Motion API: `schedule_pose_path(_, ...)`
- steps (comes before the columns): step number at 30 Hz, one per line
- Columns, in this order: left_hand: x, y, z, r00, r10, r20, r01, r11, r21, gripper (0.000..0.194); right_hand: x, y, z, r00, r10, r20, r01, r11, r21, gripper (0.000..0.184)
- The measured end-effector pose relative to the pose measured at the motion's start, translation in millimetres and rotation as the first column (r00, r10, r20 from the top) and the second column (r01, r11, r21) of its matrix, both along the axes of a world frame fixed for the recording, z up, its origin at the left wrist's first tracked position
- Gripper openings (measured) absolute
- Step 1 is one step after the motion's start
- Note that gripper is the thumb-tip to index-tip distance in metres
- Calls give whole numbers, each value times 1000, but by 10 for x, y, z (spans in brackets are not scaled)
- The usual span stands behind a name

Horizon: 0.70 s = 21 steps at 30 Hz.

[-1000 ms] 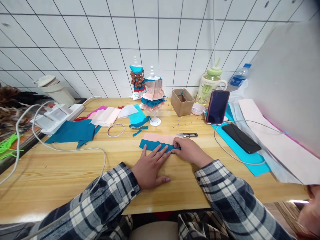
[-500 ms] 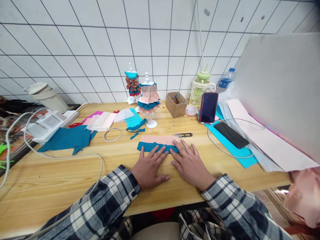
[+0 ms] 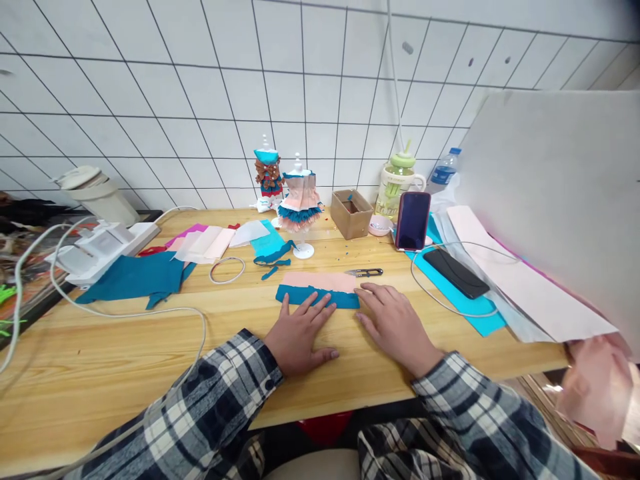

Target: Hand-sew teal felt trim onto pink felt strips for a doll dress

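My left hand (image 3: 303, 339) lies flat with fingers spread, its fingertips resting on a teal strip (image 3: 345, 300) of paper or thin cloth. This strip overlaps the near edge of a peach strip (image 3: 320, 281) on the table. At the right end of both strips, my right hand (image 3: 395, 327) is on the wood, fingers loosely stretched and nothing held. Thread snips (image 3: 367, 273) lie just beyond the peach strip. Behind stands a small dress form (image 3: 303, 193) in a ruffled peach and teal dress.
A second dressed form (image 3: 269, 175), a cardboard box (image 3: 351, 213) and a green-lidded jug (image 3: 397, 187) line the wall. A phone (image 3: 413, 221) stands upright by a black phone-like device (image 3: 456, 273). Teal sheets (image 3: 135, 278), a power strip (image 3: 105, 250) and a white cable (image 3: 150, 311) are left.
My right hand has slid to the right, off the teal strip and onto the table beside it. My left hand stays on the strip. The camera view has shifted slightly.
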<state>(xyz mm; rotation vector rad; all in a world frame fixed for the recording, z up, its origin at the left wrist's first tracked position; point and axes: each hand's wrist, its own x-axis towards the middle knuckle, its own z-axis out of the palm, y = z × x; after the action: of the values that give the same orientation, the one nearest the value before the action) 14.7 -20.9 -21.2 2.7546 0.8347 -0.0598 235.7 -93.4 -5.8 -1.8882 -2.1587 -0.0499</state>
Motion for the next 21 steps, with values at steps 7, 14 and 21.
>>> schedule_pose_path(7, -27, 57, 52, 998, 58, 19, -56, 992, -109, 93, -58, 532, -78, 929, 357, 100, -352, 934, -65, 22)
schedule_pose_path(14, -422, 365, 78, 988, 141, -69, -142, 990, -14, 73, 86, 509, -213, 904, 406, 133, -417, 907, 62, 29)
schedule_pose_path(21, -557, 416, 29, 984, 168, -57, -163, 982, 93, 78, 93, 537, -201, 906, 411, 105, -420, 903, 87, 27)
